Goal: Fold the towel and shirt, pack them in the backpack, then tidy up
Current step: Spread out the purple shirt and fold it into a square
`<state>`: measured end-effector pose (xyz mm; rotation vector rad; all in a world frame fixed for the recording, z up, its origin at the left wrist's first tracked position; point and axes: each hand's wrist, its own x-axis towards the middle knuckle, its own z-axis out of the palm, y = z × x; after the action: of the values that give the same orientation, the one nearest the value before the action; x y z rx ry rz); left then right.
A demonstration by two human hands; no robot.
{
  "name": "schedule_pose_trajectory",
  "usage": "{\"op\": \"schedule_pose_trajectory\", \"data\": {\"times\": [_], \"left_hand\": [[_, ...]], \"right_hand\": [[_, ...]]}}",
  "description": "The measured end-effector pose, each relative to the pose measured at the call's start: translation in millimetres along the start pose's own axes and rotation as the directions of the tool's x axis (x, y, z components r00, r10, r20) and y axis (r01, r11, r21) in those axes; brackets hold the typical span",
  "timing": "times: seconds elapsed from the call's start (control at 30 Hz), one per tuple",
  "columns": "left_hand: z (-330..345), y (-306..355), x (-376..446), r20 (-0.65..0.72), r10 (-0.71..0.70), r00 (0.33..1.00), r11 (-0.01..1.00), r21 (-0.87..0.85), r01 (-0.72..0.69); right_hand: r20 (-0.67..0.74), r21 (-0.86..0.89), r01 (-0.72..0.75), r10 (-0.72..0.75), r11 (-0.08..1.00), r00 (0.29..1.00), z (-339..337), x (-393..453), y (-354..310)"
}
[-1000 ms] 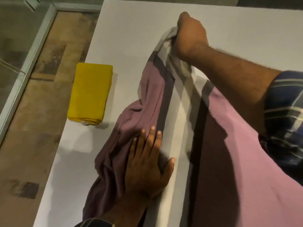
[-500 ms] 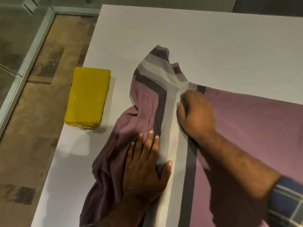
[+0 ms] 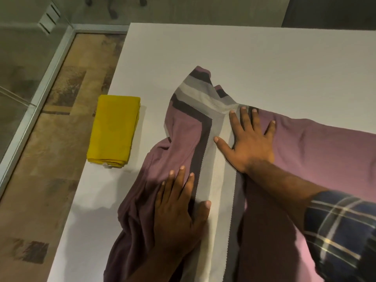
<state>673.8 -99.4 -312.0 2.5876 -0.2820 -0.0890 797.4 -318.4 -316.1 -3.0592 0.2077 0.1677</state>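
Both hands (image 3: 213, 180) flat on shirt (image 3: 317, 151)

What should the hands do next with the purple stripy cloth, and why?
Probably slide the right hand outward to smooth the purple cloth. Both it and the left hand lie flat on it, but the left part is still bunched, unlike the folded yellow cloth.

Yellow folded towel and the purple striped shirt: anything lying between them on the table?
No. In the head view only a bare strip of white table separates the yellow folded towel from the purple striped shirt; they lie apart.
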Motion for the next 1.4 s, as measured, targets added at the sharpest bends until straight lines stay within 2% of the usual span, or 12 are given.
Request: {"op": "schedule_pose_trajectory", "data": {"times": [0.17,0.37,0.5,0.57,0.67,0.73,0.8,0.87,0.97,1.1,1.2,1.4], "left_hand": [[-13.8,6.1,18.7,-0.226,-0.12,0.967,0.946,-0.321,0.042],[-38.3,-9.0,93.4,-0.53,-0.087,0.843,0.982,-0.187,-0.016],[-40.5,-23.4,125.2,-0.227,-0.175,0.958,0.984,0.001,0.18],[-40.5,-28.4,133.5,-0.107,-0.194,0.975,0.981,0.009,0.196],[-49.9,-30.4,137.9,-0.142,-0.243,0.96,0.967,-0.11,0.229],[-61.1,-39.1,144.7,-0.356,-0.424,0.833,0.905,-0.211,0.37],[-71.7,-38.3,152.8,-0.52,-0.587,0.621,0.81,-0.373,0.453],[-73.5,-22.6,153.8,-0.647,-0.528,0.55,0.848,-0.367,0.383],[-60.7,5.9,148.9,-0.695,-0.264,0.669,0.964,-0.204,0.168],[-17.7,13.7,134.6,-0.227,-0.085,0.97,0.994,-0.087,0.066],[14.2,5.5,113.6,0.003,0.019,1.0,0.971,0.238,-0.019],[23.6,-0.7,113.5,0.001,0.037,0.999,0.931,0.362,-0.035]], "right_hand": [[-0.026,0.008,0.004,-0.003,1.0,1.0,-0.4,3.5,1.1],[-0.027,0.014,0.005,-0.005,1.0,1.0,3.6,2.8,-1.4],[-0.026,0.018,0.008,-0.008,1.0,1.0,4.3,1.7,-1.0],[-0.025,0.015,0.01,-0.009,1.0,1.0,4.7,0.8,-1.2],[-0.03,0.016,0.008,-0.007,1.0,1.0,4.2,0.6,-0.2],[-0.034,0.012,0.006,-0.005,1.0,0.999,4.7,1.1,0.3],[-0.038,0.006,0.004,-0.004,1.0,0.999,4.8,1.6,0.3],[-0.04,0.014,0.008,-0.007,1.0,0.999,4.6,1.0,0.0],[-0.045,0.021,0.011,-0.01,1.0,0.999,4.3,0.1,-0.2],[-0.047,0.027,0.009,-0.008,1.0,0.999,5.2,1.0,-0.3],[-0.045,0.028,0.008,-0.007,1.0,0.999,6.2,0.5,-0.3],[-0.051,0.022,0.017,-0.016,1.0,0.999,6.2,1.1,1.2]]}}
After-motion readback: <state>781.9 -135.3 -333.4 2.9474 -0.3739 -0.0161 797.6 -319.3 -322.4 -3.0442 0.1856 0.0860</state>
